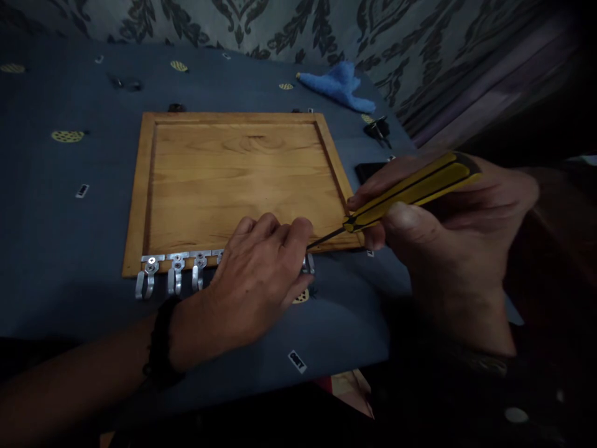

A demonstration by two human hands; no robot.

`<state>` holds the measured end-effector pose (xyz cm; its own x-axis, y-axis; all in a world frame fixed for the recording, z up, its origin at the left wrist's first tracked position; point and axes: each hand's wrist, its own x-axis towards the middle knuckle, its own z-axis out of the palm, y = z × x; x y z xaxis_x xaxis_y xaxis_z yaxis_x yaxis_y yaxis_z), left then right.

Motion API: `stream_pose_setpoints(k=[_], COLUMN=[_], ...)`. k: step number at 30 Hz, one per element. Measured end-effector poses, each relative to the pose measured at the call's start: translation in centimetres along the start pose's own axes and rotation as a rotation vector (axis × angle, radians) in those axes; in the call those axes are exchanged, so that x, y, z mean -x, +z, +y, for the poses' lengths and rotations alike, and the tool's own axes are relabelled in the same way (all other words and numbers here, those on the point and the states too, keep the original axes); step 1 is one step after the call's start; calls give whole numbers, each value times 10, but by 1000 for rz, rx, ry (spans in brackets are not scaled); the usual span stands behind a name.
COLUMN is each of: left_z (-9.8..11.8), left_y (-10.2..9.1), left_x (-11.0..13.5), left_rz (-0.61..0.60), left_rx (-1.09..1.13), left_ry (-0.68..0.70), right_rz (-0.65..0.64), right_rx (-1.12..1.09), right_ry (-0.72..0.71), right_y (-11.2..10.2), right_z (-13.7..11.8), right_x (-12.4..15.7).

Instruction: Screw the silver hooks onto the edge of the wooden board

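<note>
A framed wooden panel (242, 180) lies flat on the table, with a metal hook rail (177, 256) along its near edge. Several double hooks show at the rail's left; the middle ones are hidden under my hand. My left hand (261, 274) rests over the rail, fingers curled and thumb closed round a hook (308, 264) at its right part. Gripped in my right hand (448, 230) is a yellow screwdriver (410, 191) with black stripes. Its shaft slants down left to the rail beside my left index finger; the tip is hidden.
A blue cloth (338, 87) lies at the far right of the blue patterned tablecloth (60, 236). Near it are a small black object (377, 129) and a dark flat item (368, 171). Small dark fittings (176, 107) sit at the panel's far edge. A patterned curtain (280, 28) hangs behind.
</note>
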<state>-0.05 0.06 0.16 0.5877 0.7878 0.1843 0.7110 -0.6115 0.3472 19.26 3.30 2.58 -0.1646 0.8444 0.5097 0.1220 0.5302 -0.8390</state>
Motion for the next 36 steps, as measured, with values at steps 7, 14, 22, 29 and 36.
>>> stream_pose_setpoints(k=[7,14,22,29,36], left_z=[0,0,1,0,0], left_y=[0,1,0,0,0], left_x=[0,1,1,1,0], left_rz=[1,6,-3,1,3], left_rx=[4,1,3,-3,7], left_ry=[5,10,0,0,3], right_rz=[202,176,142,105,68], right_rx=[74,125,119,147,102], right_ry=[-61,-73,-67,-70,-75], right_y=[6,6,8,5,6], right_z=[1,0,0,1,0], right_x=[0,0,2,2,-1])
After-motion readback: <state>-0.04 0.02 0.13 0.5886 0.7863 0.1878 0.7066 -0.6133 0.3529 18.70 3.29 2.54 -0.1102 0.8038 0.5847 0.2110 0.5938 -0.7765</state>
